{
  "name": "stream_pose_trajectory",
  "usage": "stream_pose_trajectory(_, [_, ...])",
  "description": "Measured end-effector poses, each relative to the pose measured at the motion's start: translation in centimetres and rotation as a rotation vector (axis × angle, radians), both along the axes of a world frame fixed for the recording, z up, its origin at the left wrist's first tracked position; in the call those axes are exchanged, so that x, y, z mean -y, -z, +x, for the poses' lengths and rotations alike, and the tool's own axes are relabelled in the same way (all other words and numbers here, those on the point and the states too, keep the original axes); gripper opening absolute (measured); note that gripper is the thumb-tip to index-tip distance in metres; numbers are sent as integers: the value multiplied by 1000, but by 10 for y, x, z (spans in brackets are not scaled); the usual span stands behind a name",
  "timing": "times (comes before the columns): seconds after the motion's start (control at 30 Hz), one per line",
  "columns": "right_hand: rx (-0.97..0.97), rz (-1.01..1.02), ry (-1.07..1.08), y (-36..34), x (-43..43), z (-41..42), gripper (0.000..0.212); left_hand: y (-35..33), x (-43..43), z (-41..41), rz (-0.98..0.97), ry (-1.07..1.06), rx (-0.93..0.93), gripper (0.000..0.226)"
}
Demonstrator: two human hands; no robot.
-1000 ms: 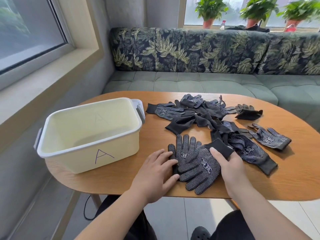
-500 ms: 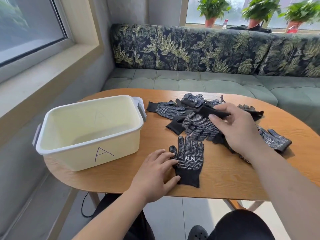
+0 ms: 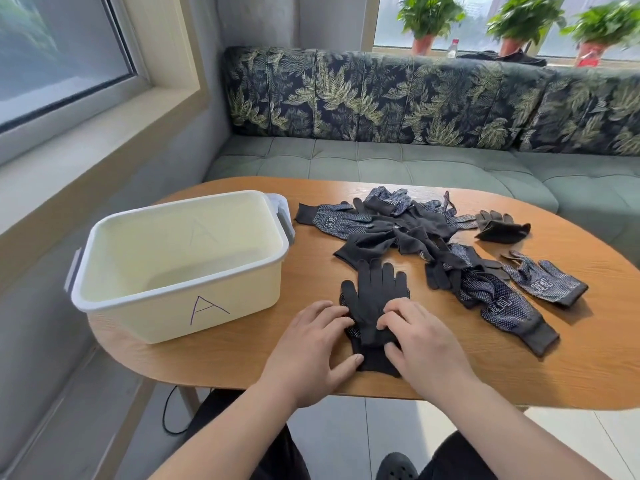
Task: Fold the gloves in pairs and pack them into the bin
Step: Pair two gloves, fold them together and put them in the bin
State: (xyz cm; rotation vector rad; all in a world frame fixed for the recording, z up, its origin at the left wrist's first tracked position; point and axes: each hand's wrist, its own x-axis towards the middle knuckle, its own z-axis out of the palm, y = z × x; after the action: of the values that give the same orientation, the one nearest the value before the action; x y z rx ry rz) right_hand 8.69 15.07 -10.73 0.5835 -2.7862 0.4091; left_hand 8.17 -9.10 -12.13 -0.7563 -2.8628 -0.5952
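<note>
Two black gloves lie stacked as a pair (image 3: 375, 299) near the table's front edge, fingers pointing away from me, white grip dots showing along the lower one's edges. My left hand (image 3: 311, 351) rests flat on the pair's left side and cuff. My right hand (image 3: 420, 344) presses on the upper glove's cuff with bent fingers. A loose pile of several black dotted gloves (image 3: 422, 237) spreads over the table behind and to the right. The cream plastic bin (image 3: 180, 299) marked "A" stands empty on the left.
The oval wooden table (image 3: 571, 372) has its front edge just under my wrists. A single dotted glove (image 3: 545, 282) and a folded dark glove (image 3: 500, 228) lie at the right. A green sofa (image 3: 415, 161) with a leaf-pattern back runs behind the table.
My right hand carried a second glove back from the pile and laid it palm down on the first glove. Both hands now press on the stacked pair. The left hand barely moved.
</note>
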Motion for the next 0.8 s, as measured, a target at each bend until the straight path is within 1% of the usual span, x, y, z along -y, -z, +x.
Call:
stream_pose_trajectory(0.1, [-111, 24, 37, -4, 3, 1, 27, 0, 0, 1, 1, 1, -3, 65])
stream_pose_trajectory(0.2, [-245, -3, 48, -10, 4, 5, 20, 0, 0, 1, 14, -7, -10, 65])
stream_pose_trajectory(0.3, [-380, 2, 28, -14, 3, 14, 13, -2, 0, 1, 1, -21, 7, 72])
stream_pose_trajectory(0.37, [-419, 23, 16, -12, 4, 20, 11, -3, 0, 1, 1, -26, 18, 75])
stream_pose_trajectory(0.43, [-411, 48, 11, -7, 4, 24, 11, -4, 0, 2, 4, -26, 22, 76])
stream_pose_trajectory(0.57, [-323, 73, 10, 5, 4, 29, 15, -8, 0, 5, 57, -34, 28, 73])
stream_pose_trajectory(0.67, [-280, 43, 13, 7, 4, 33, 17, -12, -1, 7, 92, -58, 50, 80])
stream_pose_trajectory(0.8, [-254, 22, 21, 10, 5, 41, 12, -12, 0, 7, 90, -61, 51, 86])
